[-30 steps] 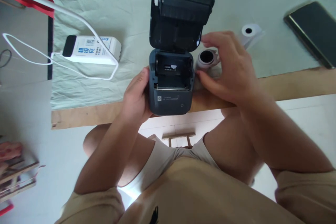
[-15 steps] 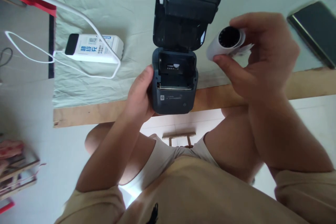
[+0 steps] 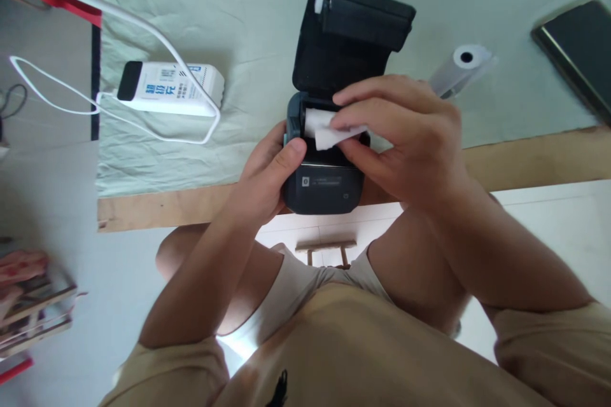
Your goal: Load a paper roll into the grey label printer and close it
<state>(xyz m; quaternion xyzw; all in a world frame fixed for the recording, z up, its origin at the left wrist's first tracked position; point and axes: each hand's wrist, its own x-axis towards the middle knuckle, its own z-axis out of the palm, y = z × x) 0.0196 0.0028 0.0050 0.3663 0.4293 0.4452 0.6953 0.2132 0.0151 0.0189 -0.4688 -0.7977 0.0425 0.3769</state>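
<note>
A dark portable label printer [image 3: 324, 194] sits at the table's front edge with its hinged lid [image 3: 351, 32] raised. My left hand [image 3: 270, 168] is wrapped round its left side, thumb on the upper rim. Inside the printer's compartment lies a white paper roll [image 3: 315, 119], partly covered by fingers. My right hand [image 3: 405, 133] reaches over the compartment from the right, pinching the loose paper end [image 3: 331, 138] of that roll. Beyond my right hand a second white paper roll [image 3: 465, 57] with a small dark core stands on the cloth.
A white power bank [image 3: 176, 89] with a black end and a white cable [image 3: 157, 32] lies on the left of the green cloth [image 3: 248, 13]. At the far right is a dark flat case [image 3: 577, 57]. The wooden table edge [image 3: 157, 206] runs in front of me.
My right hand has moved left from beside the printer, bringing the roll into the compartment. The second roll has come into view. The printer has shifted slightly right, and my left thumb now rests on its rim.
</note>
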